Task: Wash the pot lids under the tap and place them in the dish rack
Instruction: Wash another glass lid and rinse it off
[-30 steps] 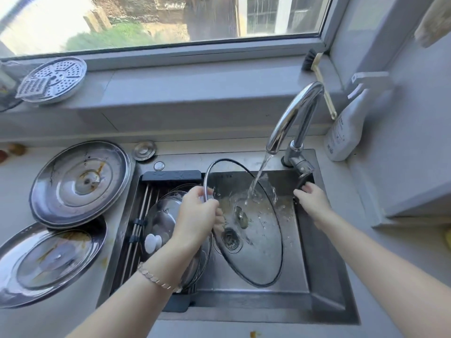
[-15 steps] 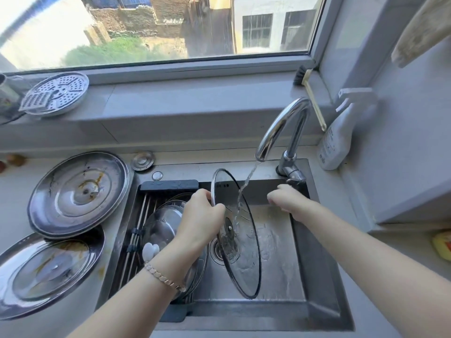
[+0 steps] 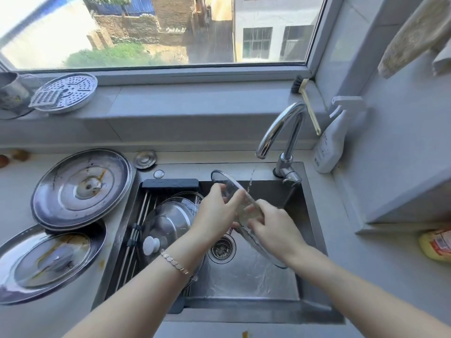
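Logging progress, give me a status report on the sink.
Left hand and right hand both gripping glass lid. Lid tilted under running tap. Nothing obstructing.

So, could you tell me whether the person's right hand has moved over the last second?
Yes. The right hand has left the sink's right wall below the tap and moved left onto the glass lid.

Open sink floor [image 3: 246,279] at 6 o'clock; blocked at 9 by rack [image 3: 136,230], at 1 by tap [image 3: 283,132].
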Demonstrator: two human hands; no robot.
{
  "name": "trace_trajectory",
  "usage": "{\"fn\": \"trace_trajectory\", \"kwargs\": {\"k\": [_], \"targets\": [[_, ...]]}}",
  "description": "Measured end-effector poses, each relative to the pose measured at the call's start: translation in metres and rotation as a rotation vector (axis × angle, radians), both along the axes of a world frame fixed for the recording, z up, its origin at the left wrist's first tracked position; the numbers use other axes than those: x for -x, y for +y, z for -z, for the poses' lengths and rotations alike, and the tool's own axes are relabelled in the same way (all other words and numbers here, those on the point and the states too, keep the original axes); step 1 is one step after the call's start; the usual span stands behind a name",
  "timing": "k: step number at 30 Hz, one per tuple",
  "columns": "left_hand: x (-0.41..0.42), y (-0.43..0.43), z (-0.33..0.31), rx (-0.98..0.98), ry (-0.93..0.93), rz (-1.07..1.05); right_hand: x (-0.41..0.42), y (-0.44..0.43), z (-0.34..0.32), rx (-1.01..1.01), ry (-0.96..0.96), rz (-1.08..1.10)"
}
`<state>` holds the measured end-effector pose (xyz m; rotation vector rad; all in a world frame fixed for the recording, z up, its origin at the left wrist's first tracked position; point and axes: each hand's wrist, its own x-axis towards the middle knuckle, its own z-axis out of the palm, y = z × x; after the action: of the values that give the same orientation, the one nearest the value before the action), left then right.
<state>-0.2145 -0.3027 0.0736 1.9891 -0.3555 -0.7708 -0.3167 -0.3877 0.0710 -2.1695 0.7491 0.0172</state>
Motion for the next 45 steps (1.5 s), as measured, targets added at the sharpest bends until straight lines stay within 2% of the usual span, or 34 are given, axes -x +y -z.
{"fn": "trace_trajectory", "kwargs": {"k": [1, 3, 5, 6, 10, 17, 19, 22, 23, 25, 30, 33, 37, 41, 45], "targets": [[0.001, 0.005, 0.005, -0.030, -0.068, 0.047, 0.001, -0.007, -0.003, -0.060, -0.021, 0.034], [0.006, 0.017, 0.021, -0.235, -0.219, 0.172, 0.005, -0.013, -0.011, -0.171, -0.063, 0.077], [0.014, 0.026, 0.037, -0.403, -0.214, 0.242, 0.006, -0.017, -0.017, -0.282, -0.125, 0.139], [0.018, 0.029, 0.044, -0.417, -0.160, 0.239, 0.006, -0.018, -0.021, -0.342, -0.159, 0.180], [0.027, 0.030, 0.060, -0.280, -0.070, 0.119, 0.006, -0.025, -0.034, -0.499, -0.248, 0.289], [0.029, 0.031, 0.047, -0.170, -0.279, 0.023, 0.007, -0.025, -0.049, -0.468, -0.324, 0.325], [0.027, 0.032, 0.043, -0.046, -0.141, -0.016, 0.006, -0.023, -0.050, -0.444, -0.346, 0.340], [0.027, 0.032, 0.036, 0.173, 0.309, -0.145, 0.003, -0.023, -0.051, -0.408, -0.348, 0.358], [0.027, 0.034, 0.035, 0.211, 0.399, -0.162, 0.003, -0.023, -0.052, -0.407, -0.350, 0.354], [0.027, 0.035, 0.034, 0.279, 0.452, -0.174, 0.002, -0.020, -0.054, -0.401, -0.364, 0.333], [0.028, 0.037, 0.024, 0.272, 0.345, -0.227, 0.001, -0.001, -0.059, -0.288, -0.422, 0.243], [0.026, 0.043, 0.020, 0.247, 0.282, -0.263, 0.000, 0.006, -0.062, -0.327, -0.444, 0.230], [0.012, 0.059, 0.004, 0.256, 0.114, -0.289, -0.007, 0.015, -0.073, -0.473, -0.546, 0.243], [-0.028, 0.078, -0.008, 0.184, -0.087, -0.253, -0.028, 0.028, -0.064, -0.655, -0.596, 0.330], [-0.076, 0.097, 0.006, 0.064, -0.115, -0.195, -0.065, 0.052, -0.032, -0.895, -0.541, 0.488]]}}
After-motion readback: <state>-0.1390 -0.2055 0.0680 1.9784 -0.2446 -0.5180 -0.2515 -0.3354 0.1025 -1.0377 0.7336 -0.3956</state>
